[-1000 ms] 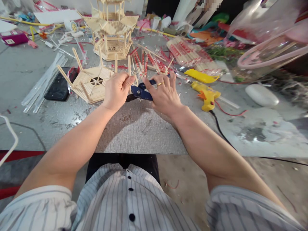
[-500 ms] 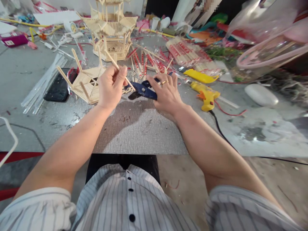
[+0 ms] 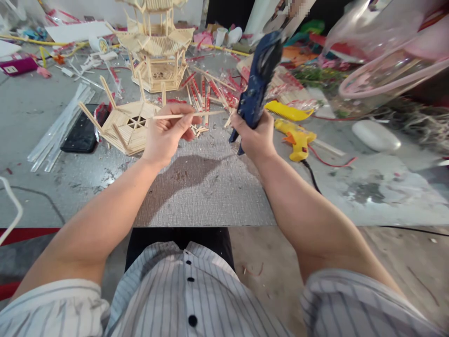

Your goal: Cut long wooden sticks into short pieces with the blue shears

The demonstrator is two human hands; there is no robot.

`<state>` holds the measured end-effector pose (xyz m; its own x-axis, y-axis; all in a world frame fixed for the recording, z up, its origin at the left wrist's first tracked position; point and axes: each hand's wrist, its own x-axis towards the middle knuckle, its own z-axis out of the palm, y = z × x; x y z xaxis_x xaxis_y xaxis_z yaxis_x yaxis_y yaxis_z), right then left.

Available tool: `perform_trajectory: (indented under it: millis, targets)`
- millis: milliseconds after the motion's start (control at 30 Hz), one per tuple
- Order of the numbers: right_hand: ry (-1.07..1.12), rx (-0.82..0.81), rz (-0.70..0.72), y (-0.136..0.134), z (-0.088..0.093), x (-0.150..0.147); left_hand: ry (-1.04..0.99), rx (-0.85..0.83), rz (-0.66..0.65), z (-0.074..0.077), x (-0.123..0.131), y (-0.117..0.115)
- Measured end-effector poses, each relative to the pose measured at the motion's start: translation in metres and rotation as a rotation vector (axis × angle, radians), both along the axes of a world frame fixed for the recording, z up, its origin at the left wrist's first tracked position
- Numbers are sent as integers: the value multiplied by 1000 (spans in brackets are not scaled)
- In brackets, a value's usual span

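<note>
Between the thumb and fingers of my left hand (image 3: 166, 133) is a thin wooden stick (image 3: 206, 113), held nearly level and pointing right. My right hand (image 3: 257, 138) is closed around blue-handled cutters (image 3: 255, 89), which stand upright with one end toward the table. The two tools are apart. Just left of my left hand lies a hexagonal stick frame (image 3: 119, 124) with upright posts and a lattice centre. Short cut stick pieces (image 3: 199, 131) are scattered on the table past my left fingers.
A tiered stick pagoda (image 3: 157, 61) stands at the back. Red-wrapped sticks (image 3: 203, 93) lie in the middle. To the right are a yellow glue gun (image 3: 296, 140), a yellow-handled saw-like tool (image 3: 289, 111) and a white mouse-shaped object (image 3: 376, 136). A black phone (image 3: 80, 135) and clear glue sticks (image 3: 58, 128) lie left.
The cutters have come away from the stick and swung upright in my right hand, which has turned and shifted right. My left hand has turned the stick from steeply slanted to nearly level.
</note>
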<state>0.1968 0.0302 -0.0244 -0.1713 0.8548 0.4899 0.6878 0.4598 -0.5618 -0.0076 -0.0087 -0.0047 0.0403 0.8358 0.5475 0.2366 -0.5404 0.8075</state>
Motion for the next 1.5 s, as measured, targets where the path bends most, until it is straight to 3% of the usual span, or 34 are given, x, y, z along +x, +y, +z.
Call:
perform_trajectory:
  millis: [167, 367, 500, 633, 767, 900, 1067, 1333, 1500]
  targets:
    - [378, -141, 156, -1, 3, -5, 12, -36, -172, 0, 6, -10]
    - [766, -299, 308, 0, 5, -8, 77, -75, -281, 0, 9, -16]
    - [848, -311, 318, 1, 9, -6, 14, -346, -431, 4, 5, -14]
    - [763, -314, 272, -2, 11, -7, -24, -610, -522, 9, 0, -12]
    - [657, -301, 212, -5, 10, -12, 125, -630, -397, 5, 5, -12]
    - [584, -255, 168, -4, 5, -11, 331, -470, -180, -3, 10, -10]
    - [417, -45, 12, 7, -3, -2, 224, -216, 7, -6, 4, -1]
    - [21, 5, -128, -4, 4, -5, 79, -225, 34, -6, 2, -2]
    - [17, -5, -169, -2, 4, -3, 31, -213, -13, -5, 0, -1]
